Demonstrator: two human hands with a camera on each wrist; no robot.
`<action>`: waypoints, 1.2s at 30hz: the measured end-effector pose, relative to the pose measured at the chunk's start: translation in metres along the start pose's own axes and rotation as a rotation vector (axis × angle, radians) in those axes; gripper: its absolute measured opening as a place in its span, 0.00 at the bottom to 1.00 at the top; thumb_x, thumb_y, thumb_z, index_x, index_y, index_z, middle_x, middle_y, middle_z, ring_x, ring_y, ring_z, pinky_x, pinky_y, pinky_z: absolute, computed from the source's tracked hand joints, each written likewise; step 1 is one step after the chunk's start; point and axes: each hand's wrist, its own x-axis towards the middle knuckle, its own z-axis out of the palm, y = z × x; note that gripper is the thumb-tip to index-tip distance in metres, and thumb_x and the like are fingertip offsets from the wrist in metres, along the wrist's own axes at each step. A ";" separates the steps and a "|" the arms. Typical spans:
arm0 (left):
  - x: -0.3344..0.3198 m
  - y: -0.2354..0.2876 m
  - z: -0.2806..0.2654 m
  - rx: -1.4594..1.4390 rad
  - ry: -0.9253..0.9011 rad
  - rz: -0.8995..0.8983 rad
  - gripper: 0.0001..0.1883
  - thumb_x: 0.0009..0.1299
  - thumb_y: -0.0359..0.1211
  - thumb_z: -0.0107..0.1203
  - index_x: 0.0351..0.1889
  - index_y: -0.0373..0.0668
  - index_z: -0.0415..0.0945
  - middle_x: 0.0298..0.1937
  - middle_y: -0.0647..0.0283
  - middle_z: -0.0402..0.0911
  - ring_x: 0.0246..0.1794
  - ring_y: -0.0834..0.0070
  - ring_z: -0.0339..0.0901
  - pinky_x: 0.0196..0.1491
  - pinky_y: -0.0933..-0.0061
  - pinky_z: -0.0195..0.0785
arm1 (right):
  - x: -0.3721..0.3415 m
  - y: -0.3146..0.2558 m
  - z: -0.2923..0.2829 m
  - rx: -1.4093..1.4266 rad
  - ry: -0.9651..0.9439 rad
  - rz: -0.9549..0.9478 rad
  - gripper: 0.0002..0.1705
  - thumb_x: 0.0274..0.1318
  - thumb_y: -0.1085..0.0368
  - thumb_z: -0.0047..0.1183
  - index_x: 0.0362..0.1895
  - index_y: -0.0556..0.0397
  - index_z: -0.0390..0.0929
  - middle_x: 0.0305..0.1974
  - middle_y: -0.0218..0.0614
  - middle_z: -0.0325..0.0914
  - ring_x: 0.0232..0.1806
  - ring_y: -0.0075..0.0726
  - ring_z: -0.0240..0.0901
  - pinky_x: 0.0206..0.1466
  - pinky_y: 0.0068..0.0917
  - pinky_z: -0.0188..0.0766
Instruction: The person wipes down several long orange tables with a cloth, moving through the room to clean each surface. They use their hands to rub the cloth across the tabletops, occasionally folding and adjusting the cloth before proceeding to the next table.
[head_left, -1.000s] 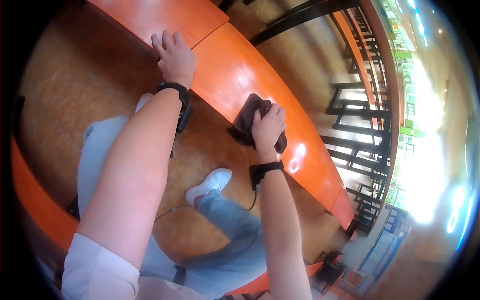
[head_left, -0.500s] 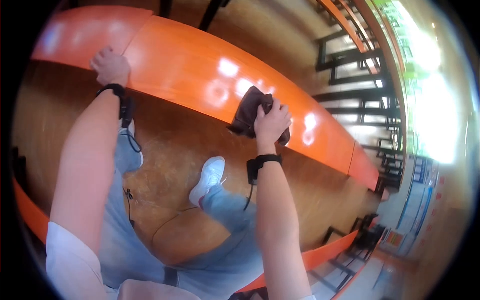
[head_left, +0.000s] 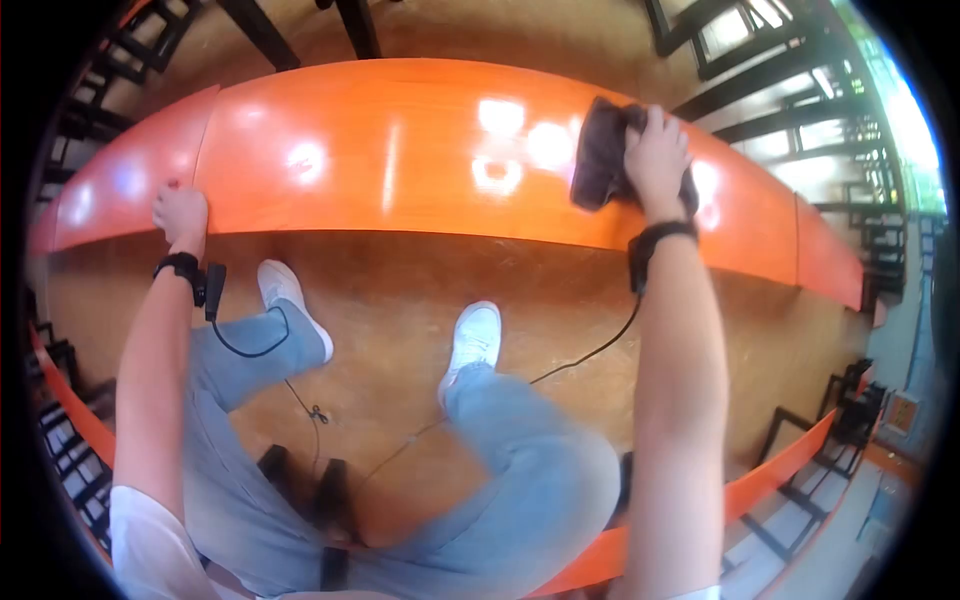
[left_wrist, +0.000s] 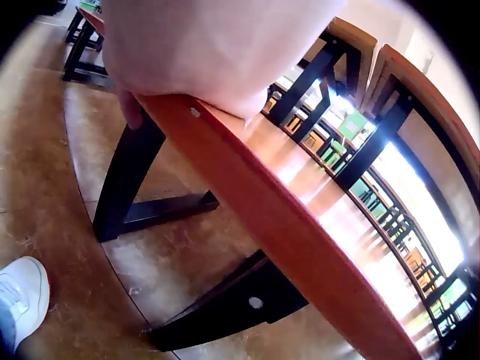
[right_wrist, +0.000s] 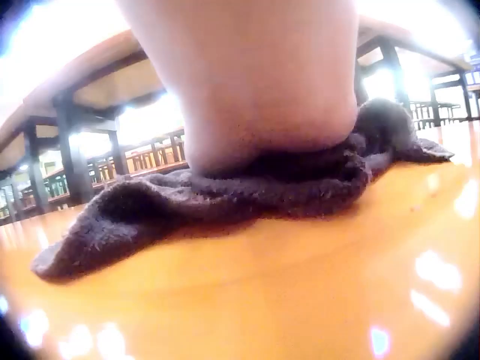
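A dark brown cloth (head_left: 602, 155) lies bunched on the glossy orange tabletop (head_left: 345, 130). My right hand (head_left: 660, 165) is on top of it, fingers bent over its folds. From the right wrist view, the heel of that hand (right_wrist: 262, 97) presses into the crumpled cloth (right_wrist: 120, 225), which rests flat on the surface. At the table's near edge on the left, my left hand (head_left: 182, 214) grips the rim beside a panel seam. The left wrist view has this hand (left_wrist: 202, 52) over the table edge (left_wrist: 262, 191), one finger hanging below it; the other fingertips are hidden.
Black table legs (left_wrist: 127, 176) stand under the edge. An orange bench (head_left: 780, 470) runs behind my legs. Thin cables (head_left: 590, 358) trail from both wrist straps to the brown floor (head_left: 370, 310), near my white shoes (head_left: 477, 335). Other tables stand beyond.
The right hand and cloth have moved right along the tabletop. My left hand, its fingers spread earlier, has bent them at the near edge. The head view has turned, levelling the table.
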 end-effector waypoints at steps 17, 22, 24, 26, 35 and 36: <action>-0.002 -0.001 0.012 -0.061 0.028 0.109 0.21 0.67 0.38 0.45 0.58 0.45 0.69 0.62 0.44 0.68 0.68 0.46 0.57 0.68 0.47 0.54 | -0.063 0.030 -0.032 -0.096 -0.080 0.279 0.24 0.58 0.49 0.55 0.55 0.42 0.68 0.49 0.48 0.71 0.57 0.58 0.65 0.56 0.61 0.58; -0.012 0.016 0.007 0.140 0.026 0.163 0.21 0.63 0.37 0.50 0.53 0.37 0.70 0.57 0.46 0.72 0.63 0.49 0.64 0.63 0.50 0.57 | -0.131 -0.024 -0.073 0.010 -0.292 0.249 0.23 0.57 0.51 0.57 0.55 0.40 0.69 0.51 0.45 0.70 0.57 0.55 0.66 0.57 0.60 0.60; -0.001 0.020 -0.016 -0.036 -0.229 0.091 0.21 0.63 0.38 0.51 0.52 0.35 0.70 0.55 0.48 0.74 0.59 0.54 0.69 0.58 0.51 0.61 | -0.149 -0.047 -0.093 0.008 -0.398 0.128 0.23 0.57 0.53 0.57 0.56 0.40 0.69 0.51 0.45 0.72 0.59 0.53 0.66 0.58 0.58 0.61; 0.019 0.007 -0.052 -0.464 -0.693 -0.006 0.22 0.65 0.39 0.51 0.52 0.33 0.71 0.54 0.49 0.77 0.55 0.59 0.73 0.52 0.53 0.65 | -0.159 -0.065 -0.112 0.008 -0.495 0.049 0.21 0.59 0.56 0.55 0.56 0.41 0.71 0.52 0.43 0.74 0.60 0.50 0.67 0.60 0.56 0.62; 0.163 -0.272 -0.150 -1.306 -0.588 -0.434 0.27 0.75 0.49 0.40 0.70 0.55 0.60 0.69 0.69 0.69 0.65 0.71 0.69 0.58 0.62 0.68 | -0.187 -0.132 -0.122 0.572 -0.410 0.185 0.17 0.61 0.59 0.49 0.52 0.48 0.73 0.51 0.48 0.77 0.55 0.57 0.73 0.56 0.49 0.71; 0.177 -0.310 -0.159 -1.258 -0.527 -0.473 0.27 0.74 0.49 0.40 0.69 0.55 0.61 0.68 0.69 0.70 0.63 0.70 0.71 0.55 0.62 0.68 | -0.185 -0.136 -0.138 0.568 -0.406 0.161 0.16 0.61 0.59 0.49 0.52 0.49 0.73 0.51 0.48 0.77 0.55 0.56 0.73 0.56 0.49 0.71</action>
